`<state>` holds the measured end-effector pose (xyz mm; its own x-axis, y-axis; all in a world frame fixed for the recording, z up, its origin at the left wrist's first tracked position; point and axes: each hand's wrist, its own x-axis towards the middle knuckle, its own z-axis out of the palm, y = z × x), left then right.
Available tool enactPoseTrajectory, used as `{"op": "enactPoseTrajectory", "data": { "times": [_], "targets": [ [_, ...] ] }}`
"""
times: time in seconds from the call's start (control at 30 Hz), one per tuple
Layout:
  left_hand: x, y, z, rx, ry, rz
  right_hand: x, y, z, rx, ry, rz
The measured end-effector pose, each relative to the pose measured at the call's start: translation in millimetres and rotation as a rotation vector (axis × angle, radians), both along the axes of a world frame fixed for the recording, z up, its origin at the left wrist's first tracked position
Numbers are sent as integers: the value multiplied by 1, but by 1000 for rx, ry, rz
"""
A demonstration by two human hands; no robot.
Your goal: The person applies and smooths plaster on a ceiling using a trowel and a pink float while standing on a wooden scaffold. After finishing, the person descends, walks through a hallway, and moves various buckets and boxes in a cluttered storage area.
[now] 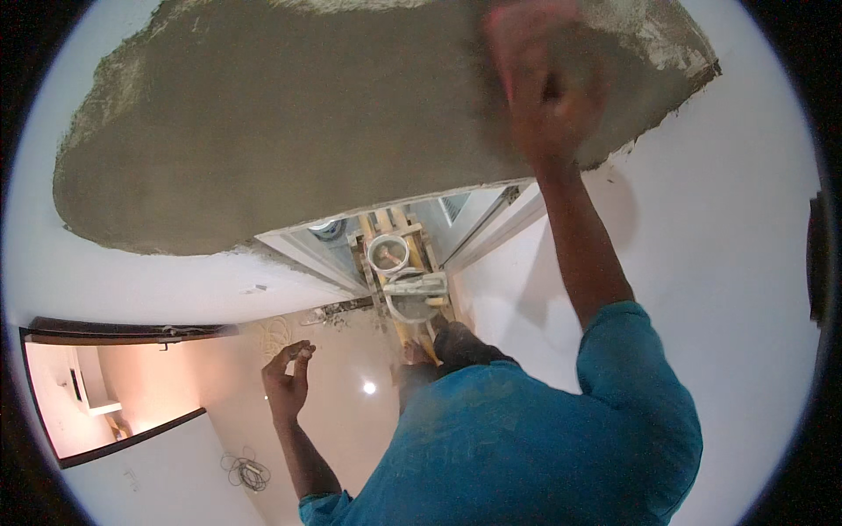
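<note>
Blurred, the person's right hand (561, 101) gripped a red tool (524, 33) over the right part of a broad grey patch (281, 114) on the white wall (710, 263); whether the tool touched the patch could not be told. Lower left of it, well apart from the patch, hung the left hand (285, 377), its fingers bent toward the thumb; whether it pinched anything small was unclear.

Across its middle and left, the patch looked smooth and even, so that share of the work seemed largely done. Its upper right corner, top edge and far left margin were paler and rougher, and its border ran ragged; those parts seemed left to even out.

Beneath the patch, a wooden platform (405, 336) bore a white bucket (388, 273) with something inside it, and just beside that a round tub (391, 309) with a pale tool (419, 287) lying across it. Farther below the patch, to its left, a pale coil (274, 337) and a dark cable (248, 473) lay on the floor (338, 421).
</note>
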<state>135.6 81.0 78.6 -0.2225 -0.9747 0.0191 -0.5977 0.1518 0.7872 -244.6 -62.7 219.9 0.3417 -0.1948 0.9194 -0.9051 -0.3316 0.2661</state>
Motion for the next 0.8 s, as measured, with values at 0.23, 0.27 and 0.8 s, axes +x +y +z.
{"op": "enactPoseTrajectory", "data": {
  "times": [0.23,0.27,0.8],
  "targets": [
    [-8,1,10,-123,-26,-79,-3,0,-89,73,-158,75],
    [-9,2,14,-79,-56,-30,-3,-5,-103,54,-161,5],
    [-2,36,-21,-30,-18,-43,47,14,-108,102,-467,-32]
  ]
}}
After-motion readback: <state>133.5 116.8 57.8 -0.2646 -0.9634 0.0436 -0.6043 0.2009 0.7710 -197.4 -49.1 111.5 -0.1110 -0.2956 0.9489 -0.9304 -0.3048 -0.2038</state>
